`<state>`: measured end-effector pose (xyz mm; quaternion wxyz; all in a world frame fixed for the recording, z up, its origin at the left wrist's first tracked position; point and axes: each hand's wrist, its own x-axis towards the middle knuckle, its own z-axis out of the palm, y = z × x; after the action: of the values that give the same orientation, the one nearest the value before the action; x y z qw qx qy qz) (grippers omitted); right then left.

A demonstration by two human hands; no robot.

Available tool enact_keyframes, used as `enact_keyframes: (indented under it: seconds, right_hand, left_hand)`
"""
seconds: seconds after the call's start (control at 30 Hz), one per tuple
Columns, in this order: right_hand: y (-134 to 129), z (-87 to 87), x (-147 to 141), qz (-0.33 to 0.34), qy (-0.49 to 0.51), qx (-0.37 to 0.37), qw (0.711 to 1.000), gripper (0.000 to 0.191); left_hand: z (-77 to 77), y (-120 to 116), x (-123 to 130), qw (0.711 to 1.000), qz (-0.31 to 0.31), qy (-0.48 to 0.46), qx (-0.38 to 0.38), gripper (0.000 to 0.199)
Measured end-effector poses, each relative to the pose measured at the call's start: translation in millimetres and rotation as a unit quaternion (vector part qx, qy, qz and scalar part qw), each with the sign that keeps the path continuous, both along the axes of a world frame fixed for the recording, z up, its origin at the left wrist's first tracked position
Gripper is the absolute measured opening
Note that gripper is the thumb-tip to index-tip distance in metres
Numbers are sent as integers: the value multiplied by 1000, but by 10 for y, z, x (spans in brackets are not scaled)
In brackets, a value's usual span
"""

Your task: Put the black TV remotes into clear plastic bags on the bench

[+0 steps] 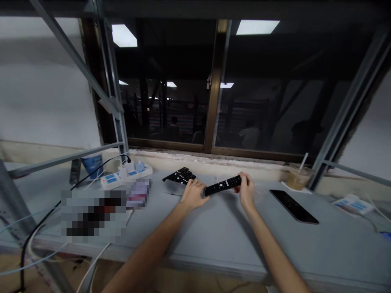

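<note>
A black remote control [222, 185] with pale buttons is held above the grey table, tilted so its right end sits higher. My right hand [245, 188] is closed round that right end, thumb on top. My left hand [194, 194] is closed at the remote's left end; part of its fingers is hidden behind the knuckles. Just behind my left hand lie several more black remote controls [180, 176], side by side on what looks like clear plastic wrapping.
On the grey table [214, 240], a black phone [293, 206] lies at right, near a drink cup [297, 177] with a straw. A white power strip [126, 176] with plugs and cables stands at left, beside a blue cup [92, 166]. Metal frame posts flank the window.
</note>
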<state>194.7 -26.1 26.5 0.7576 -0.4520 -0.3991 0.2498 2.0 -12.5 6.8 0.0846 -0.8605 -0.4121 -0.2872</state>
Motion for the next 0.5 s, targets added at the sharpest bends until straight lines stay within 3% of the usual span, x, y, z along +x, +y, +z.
enact_keyframes:
  seconds: [0.3, 0.5]
  right_hand:
    - [-63, 13, -45, 73, -35, 16, 997, 27]
    - [-70, -12, -67, 182, -70, -3, 981, 27]
  left_hand:
    - [32, -96, 56, 999, -2, 12, -39, 20]
    - [38, -108, 72, 1000, -4, 3, -26, 22]
